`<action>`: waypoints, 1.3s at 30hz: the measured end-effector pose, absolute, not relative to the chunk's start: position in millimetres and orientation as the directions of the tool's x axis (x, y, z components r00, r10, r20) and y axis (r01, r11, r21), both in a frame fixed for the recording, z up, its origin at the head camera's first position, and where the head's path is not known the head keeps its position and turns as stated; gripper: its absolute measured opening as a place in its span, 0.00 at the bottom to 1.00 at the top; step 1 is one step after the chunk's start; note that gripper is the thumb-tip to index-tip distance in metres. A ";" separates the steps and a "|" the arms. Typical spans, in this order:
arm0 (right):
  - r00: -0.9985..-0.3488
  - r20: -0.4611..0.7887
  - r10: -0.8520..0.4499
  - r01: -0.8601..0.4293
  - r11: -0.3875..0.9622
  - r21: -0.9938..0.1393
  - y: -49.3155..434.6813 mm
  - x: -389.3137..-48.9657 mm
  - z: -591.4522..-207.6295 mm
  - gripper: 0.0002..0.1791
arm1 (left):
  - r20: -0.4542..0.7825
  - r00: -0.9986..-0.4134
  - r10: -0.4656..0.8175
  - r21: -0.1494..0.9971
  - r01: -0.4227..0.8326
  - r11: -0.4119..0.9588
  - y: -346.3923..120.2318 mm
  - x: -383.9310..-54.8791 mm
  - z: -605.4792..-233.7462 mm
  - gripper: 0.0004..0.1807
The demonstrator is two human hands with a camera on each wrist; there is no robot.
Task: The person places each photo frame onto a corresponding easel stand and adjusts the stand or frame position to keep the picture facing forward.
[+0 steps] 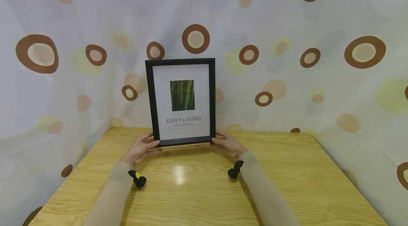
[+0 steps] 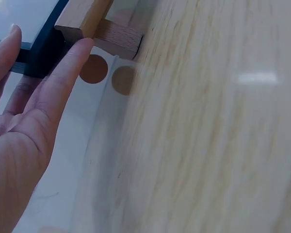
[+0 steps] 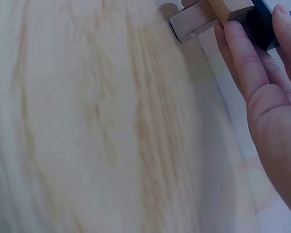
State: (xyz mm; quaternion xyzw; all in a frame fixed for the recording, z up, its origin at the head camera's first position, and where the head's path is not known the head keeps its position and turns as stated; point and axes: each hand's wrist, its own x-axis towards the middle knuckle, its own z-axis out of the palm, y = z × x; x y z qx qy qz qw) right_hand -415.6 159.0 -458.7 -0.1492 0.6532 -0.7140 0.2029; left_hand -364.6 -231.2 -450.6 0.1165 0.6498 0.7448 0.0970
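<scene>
A black picture frame [image 1: 182, 114] stands nearly upright, leaning slightly back, with a bamboo picture and "EASY LIVING" printed on its white sheet. Its bottom edge is at the pale wooden ledge [image 1: 186, 146] of a small stand, most of which is hidden behind the frame. My left hand [image 1: 140, 149] grips the lower left corner, thumb on the front and fingers round the side. At the opposite corner my right hand [image 1: 230, 143] holds the frame the same way. Both wrist views show fingertips right at the ledge's ends, with a wooden foot [image 2: 119, 39] of the stand below.
A light wood-grain table [image 1: 191, 197] spreads under the arms, with a bright reflection near its middle. Behind it and at both sides hangs a white curtain [image 1: 274, 17] with brown and yellow circles. Black wrist devices [image 1: 235, 170] are strapped over the sleeves.
</scene>
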 end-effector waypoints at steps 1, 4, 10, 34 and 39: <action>-0.869 -0.055 -0.492 0.106 -0.075 -0.992 160.4 -415.4 -458.0 0.38 | 0.041 -0.956 0.291 0.990 -0.001 -0.142 -229.9 -364.3 -450.1 0.39; -0.851 -0.040 -0.524 0.109 -0.101 -0.989 165.2 -414.1 -456.5 0.35 | 0.028 -0.955 0.295 0.990 -0.015 -0.143 -226.7 -364.1 -448.9 0.39; -0.821 -0.009 -0.571 0.112 -0.147 -0.983 174.5 -411.3 -457.5 0.31 | 0.007 -0.951 0.308 0.992 -0.032 -0.122 -220.1 -366.5 -449.2 0.39; -0.824 0.004 -0.567 0.065 -0.101 -0.993 213.9 -402.9 -459.4 0.18 | -0.007 -0.958 0.285 0.998 -0.025 -0.060 -183.1 -376.9 -449.9 0.40; -0.824 -0.010 -0.567 0.082 -0.102 -0.991 221.9 -398.8 -458.4 0.18 | -0.008 -0.950 0.312 0.997 -0.030 -0.065 -175.0 -377.1 -449.8 0.40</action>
